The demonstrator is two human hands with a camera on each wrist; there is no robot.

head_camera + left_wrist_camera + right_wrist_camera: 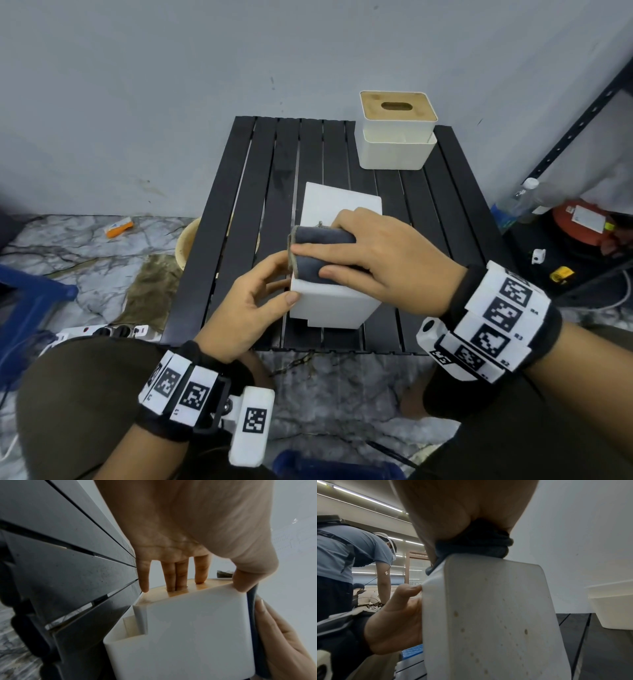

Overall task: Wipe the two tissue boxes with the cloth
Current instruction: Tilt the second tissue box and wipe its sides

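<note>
Underneath the flat fingers of the right hand (383,260), a folded dark cloth (322,253) is pressed onto the upturned face of the near tissue box (337,308), thumb along the cloth's near edge. Left hand (250,301) steadies that box from its left side: thumb on the near corner, fingers (176,574) curled against the side turned left. It lies tipped over near the front edge of the black slatted table (462,212), with bare slats left and behind. Second tissue box (397,133) stands upright at the far right corner, well apart. No lettering is readable.
</note>
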